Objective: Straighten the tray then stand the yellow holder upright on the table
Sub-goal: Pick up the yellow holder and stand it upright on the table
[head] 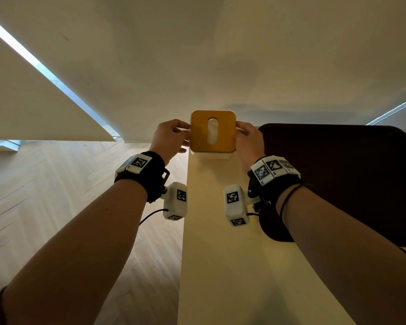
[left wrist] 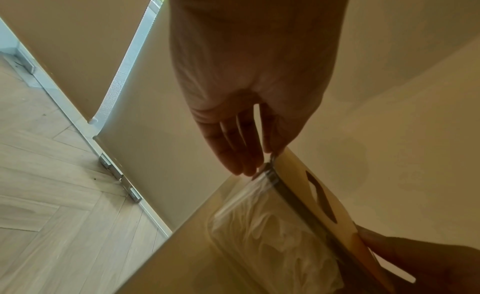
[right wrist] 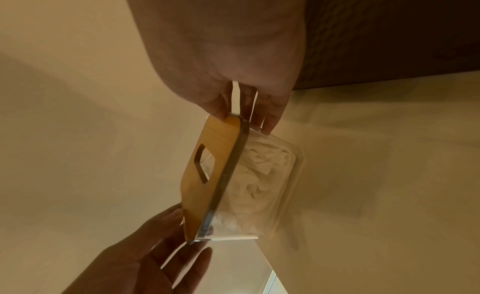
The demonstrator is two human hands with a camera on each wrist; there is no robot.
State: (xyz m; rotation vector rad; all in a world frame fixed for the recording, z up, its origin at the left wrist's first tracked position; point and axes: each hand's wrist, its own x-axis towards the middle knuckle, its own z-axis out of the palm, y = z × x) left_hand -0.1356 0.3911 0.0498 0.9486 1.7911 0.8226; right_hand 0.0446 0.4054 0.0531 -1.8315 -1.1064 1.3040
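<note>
At the far end of the cream table (head: 220, 266), just left of the dark tray (head: 349, 179), the yellow holder (head: 212, 131) is standing upright, slotted lid facing up, slot running away from the person. Left hand (head: 171, 139) and right hand (head: 249, 141) are pinching its lid edges from opposite sides.

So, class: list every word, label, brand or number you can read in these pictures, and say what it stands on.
No readable text anywhere.
Wrist bands: only black-and-white square code patterns, no letters or numbers.
Yellow holder: plain lid, no label or brand in any view.
Dark tray: unmarked.
</note>
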